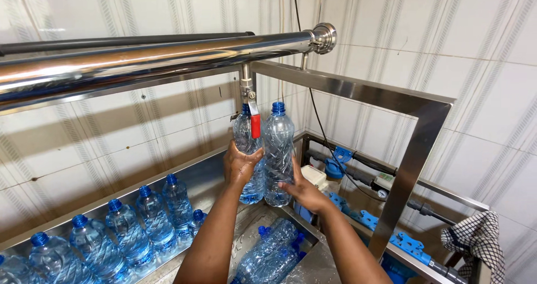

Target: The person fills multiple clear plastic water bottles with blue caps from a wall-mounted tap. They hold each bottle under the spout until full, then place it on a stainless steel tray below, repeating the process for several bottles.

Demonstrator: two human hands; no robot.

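left hand (241,165): grip closed round left bottle (246,150), held upright under red-handled tap (254,122) | right hand (305,192): grip wrapped on right bottle (278,150), blue cap on, touching the left one | steel trough (207,175): row of capped bottles (128,228) standing, more lying below (274,253) | checked cloth (475,242) far right

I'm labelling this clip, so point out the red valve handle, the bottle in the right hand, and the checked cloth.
Red valve handle (255,126): head view, middle of the lever.
Right-hand bottle (278,144): head view, clear body below the blue cap.
Checked cloth (475,239): head view, middle of the hanging fabric.
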